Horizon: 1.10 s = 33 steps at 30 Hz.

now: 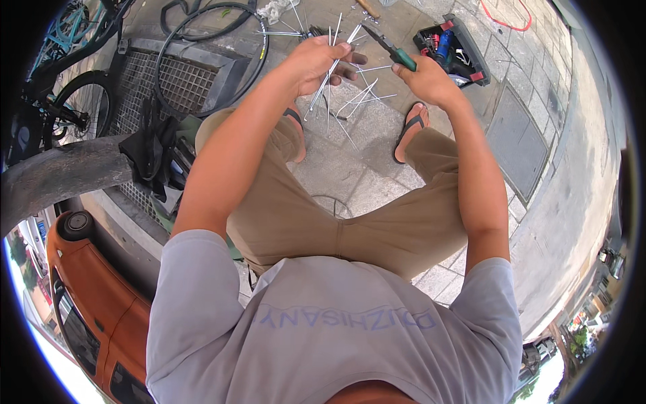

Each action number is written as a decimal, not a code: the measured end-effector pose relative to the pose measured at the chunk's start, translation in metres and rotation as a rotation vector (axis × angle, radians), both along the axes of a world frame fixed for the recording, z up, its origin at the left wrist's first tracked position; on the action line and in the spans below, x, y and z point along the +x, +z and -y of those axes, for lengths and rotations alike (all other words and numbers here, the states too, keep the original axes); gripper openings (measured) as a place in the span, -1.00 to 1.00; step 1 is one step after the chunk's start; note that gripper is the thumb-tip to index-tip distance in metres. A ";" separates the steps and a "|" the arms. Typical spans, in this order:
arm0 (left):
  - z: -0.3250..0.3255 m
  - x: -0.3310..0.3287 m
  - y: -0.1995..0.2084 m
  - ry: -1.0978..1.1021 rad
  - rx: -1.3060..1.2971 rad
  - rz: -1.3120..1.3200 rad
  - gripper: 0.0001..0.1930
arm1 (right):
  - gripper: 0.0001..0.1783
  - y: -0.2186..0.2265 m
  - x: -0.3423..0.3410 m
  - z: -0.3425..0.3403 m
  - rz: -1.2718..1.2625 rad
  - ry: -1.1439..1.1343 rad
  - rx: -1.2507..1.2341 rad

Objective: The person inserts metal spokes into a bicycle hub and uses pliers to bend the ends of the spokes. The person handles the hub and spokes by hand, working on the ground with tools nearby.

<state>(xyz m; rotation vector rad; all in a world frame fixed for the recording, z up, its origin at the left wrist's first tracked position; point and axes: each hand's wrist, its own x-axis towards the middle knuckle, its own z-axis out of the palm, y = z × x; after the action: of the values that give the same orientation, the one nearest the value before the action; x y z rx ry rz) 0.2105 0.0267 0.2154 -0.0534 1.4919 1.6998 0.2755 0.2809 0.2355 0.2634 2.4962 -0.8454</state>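
Observation:
My left hand [313, 62] is closed around a small bunch of thin metal bicycle spokes [319, 99], which stick out above and below the fingers. My right hand [431, 81] grips pliers [402, 58] with green handles. Their dark jaws point up and left, close to the upper ends of the held spokes; whether they touch I cannot tell. More loose spokes [363, 98] lie scattered on the paving below and between the hands. Just beyond my left hand, further spokes [279, 32] spread out from a dark part, mostly hidden.
A bare black wheel rim [159, 81] lies at the left over a metal grate [182, 81]. An open toolbox [479, 66] stands far right, near a red loop [515, 28]. Bicycles [81, 114], a trunk [67, 172] and an orange car [101, 276] are leftward. My sandalled feet [412, 128] flank the spokes.

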 end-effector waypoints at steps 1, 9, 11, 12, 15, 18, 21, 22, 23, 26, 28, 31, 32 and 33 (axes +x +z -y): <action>0.000 0.001 0.001 0.007 0.002 0.006 -0.76 | -0.52 -0.001 0.000 -0.001 -0.012 0.004 0.001; 0.000 0.002 0.003 0.022 -0.022 0.009 -0.76 | -0.56 -0.009 0.001 -0.004 -0.101 -0.008 -0.043; -0.001 0.002 0.003 0.020 -0.037 0.003 -0.76 | -0.55 -0.010 0.002 -0.005 -0.114 -0.002 -0.037; -0.002 0.003 0.002 0.019 -0.039 0.003 -0.76 | -0.55 -0.013 0.002 -0.007 -0.126 0.003 -0.031; -0.001 0.002 -0.001 0.018 -0.031 0.007 -0.76 | -0.55 -0.014 0.001 -0.006 -0.128 0.015 -0.027; -0.003 0.002 -0.001 0.013 -0.040 0.001 -0.75 | -0.55 -0.015 0.002 -0.006 -0.136 0.016 -0.019; -0.003 0.002 0.003 0.007 -0.059 -0.014 -0.74 | -0.54 -0.012 0.002 -0.004 -0.115 0.009 -0.019; -0.003 0.002 0.004 0.004 -0.064 -0.019 -0.74 | -0.54 -0.010 0.001 -0.003 -0.102 0.006 -0.020; -0.003 0.002 0.004 0.003 -0.063 -0.019 -0.74 | -0.53 -0.011 0.002 -0.003 -0.117 0.011 -0.016; -0.003 0.003 0.005 0.002 -0.060 -0.021 -0.73 | -0.52 -0.015 0.002 -0.004 -0.154 0.022 -0.003; -0.003 0.005 0.009 0.008 -0.066 -0.027 -0.73 | -0.51 -0.014 0.002 -0.003 -0.164 0.027 0.005; -0.002 0.005 0.009 0.009 -0.047 -0.022 -0.72 | -0.49 -0.002 -0.002 -0.001 -0.030 0.048 0.044; -0.002 0.004 0.008 0.011 -0.045 -0.021 -0.72 | -0.49 -0.002 -0.002 -0.001 -0.035 0.049 0.046; -0.001 0.004 0.007 0.012 -0.042 -0.019 -0.72 | -0.49 -0.002 -0.002 -0.001 -0.039 0.050 0.048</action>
<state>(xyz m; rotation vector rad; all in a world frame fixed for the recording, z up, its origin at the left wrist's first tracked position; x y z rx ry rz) 0.2143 0.0280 0.2226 -0.0695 1.5445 1.6827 0.2732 0.2818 0.2333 0.2009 2.5509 -0.7791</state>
